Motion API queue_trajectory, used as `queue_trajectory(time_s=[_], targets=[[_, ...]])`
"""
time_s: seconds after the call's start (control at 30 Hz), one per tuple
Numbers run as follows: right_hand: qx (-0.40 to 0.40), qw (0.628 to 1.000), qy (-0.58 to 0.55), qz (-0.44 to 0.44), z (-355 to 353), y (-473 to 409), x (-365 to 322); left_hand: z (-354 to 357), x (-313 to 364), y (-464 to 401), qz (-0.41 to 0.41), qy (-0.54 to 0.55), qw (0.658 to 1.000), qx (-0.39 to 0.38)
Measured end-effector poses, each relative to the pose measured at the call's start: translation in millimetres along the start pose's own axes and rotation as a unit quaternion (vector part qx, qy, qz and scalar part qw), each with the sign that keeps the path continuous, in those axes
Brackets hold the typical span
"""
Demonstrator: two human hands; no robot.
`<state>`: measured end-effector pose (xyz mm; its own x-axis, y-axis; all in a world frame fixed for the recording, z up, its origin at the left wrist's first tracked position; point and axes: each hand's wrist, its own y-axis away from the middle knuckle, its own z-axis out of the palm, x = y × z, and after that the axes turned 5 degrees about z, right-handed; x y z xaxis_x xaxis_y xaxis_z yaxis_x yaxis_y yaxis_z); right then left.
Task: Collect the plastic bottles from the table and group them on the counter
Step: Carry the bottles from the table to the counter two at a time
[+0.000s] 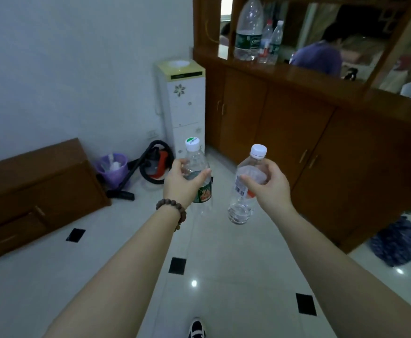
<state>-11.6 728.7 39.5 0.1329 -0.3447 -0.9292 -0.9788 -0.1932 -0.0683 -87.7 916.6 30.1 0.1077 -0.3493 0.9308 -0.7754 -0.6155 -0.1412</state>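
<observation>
- Bottles in hand number two: a clear plastic bottle with a green label point(197, 176) and a green-and-white cap sits in the left hand point(182, 185), and a clear plastic bottle with a white cap point(247, 189), barcode and a red patch on its label sits in the right hand point(269, 185).
- Both hands are near the centre of the frame, held out over the tiled floor point(224, 276), apart from each other, with the bottles roughly upright and slightly tilted.
- Left hand's fingers and thumb are curled round the upper body of the green-label bottle; a brown bead bracelet point(172, 208) circles that wrist.
- Right hand's fingers and thumb wrap the shoulder of the white-capped bottle, whose base hangs free below the hand.
- At the upper right of the frame a wooden counter point(297, 76) carries three more bottles standing close together: a large clear bottle with a dark green label point(248, 32) and two smaller clear bottles point(271, 42) just right of it.
- Behind the counter opening, a person in a purple shirt point(319, 57) is partly visible.
- Left of the counter stands a white water dispenser point(182, 98) against the wall.
- On the floor at centre left lie a red and black vacuum cleaner point(155, 167) and a purple waste basket point(113, 167), beside a low wooden cabinet point(28, 196).
- A blue mop head point(394, 242) rests at the right edge.
- A black and white shoe point(197, 329) shows at the bottom edge.
</observation>
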Motion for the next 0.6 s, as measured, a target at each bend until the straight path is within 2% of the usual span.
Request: queue_trajectory(time_s=[0.33, 0.6], targets=[[0.069, 0.998, 0.011, 0.003, 29.3, -153.6, -29.6, 44.7, 13.9, -179.0, 0.023, 0.014, 0.998, -0.058], [0.111, 0.994, 0.013, 0.013, 29.1, -253.7, -15.8, 102.9, 17.8, -283.6, 0.051, 0.025, 0.993, -0.102]])
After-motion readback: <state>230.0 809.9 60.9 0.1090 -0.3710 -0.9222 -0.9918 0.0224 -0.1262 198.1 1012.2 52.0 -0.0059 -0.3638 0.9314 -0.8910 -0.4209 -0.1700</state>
